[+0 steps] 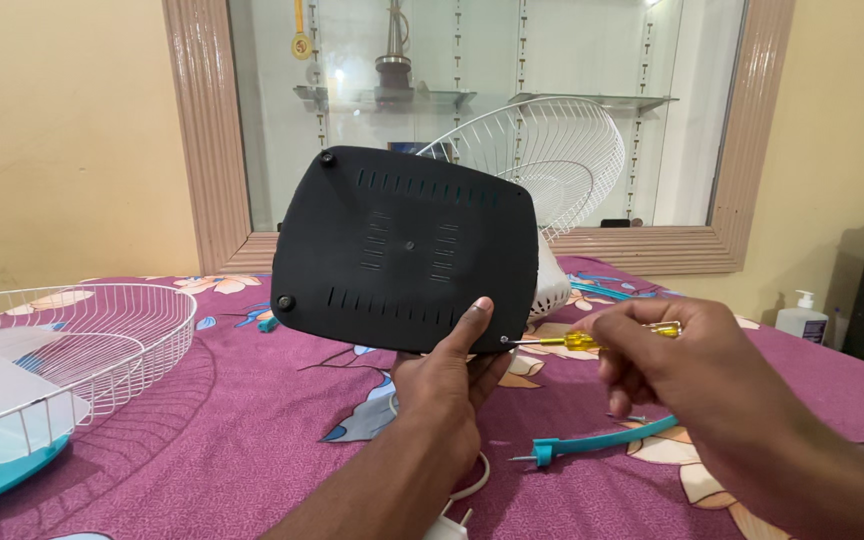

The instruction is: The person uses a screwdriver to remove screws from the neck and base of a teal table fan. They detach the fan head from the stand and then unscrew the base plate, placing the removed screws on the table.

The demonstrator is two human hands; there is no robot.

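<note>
Left forearm: rises from the bottom edge, wrist straight, below the black fan base [407, 250].
Left hand [447, 385]: grips the lower edge of the fan base from underneath, thumb upright and pressed flat on its face, fingers hidden behind.
Right forearm: enters from the lower right, angled up-left toward the fan base.
Right hand [672, 350]: curled in a pinch around the yellow-handled screwdriver [582, 340], knuckles up, just right of the fan base's lower right corner.
</note>
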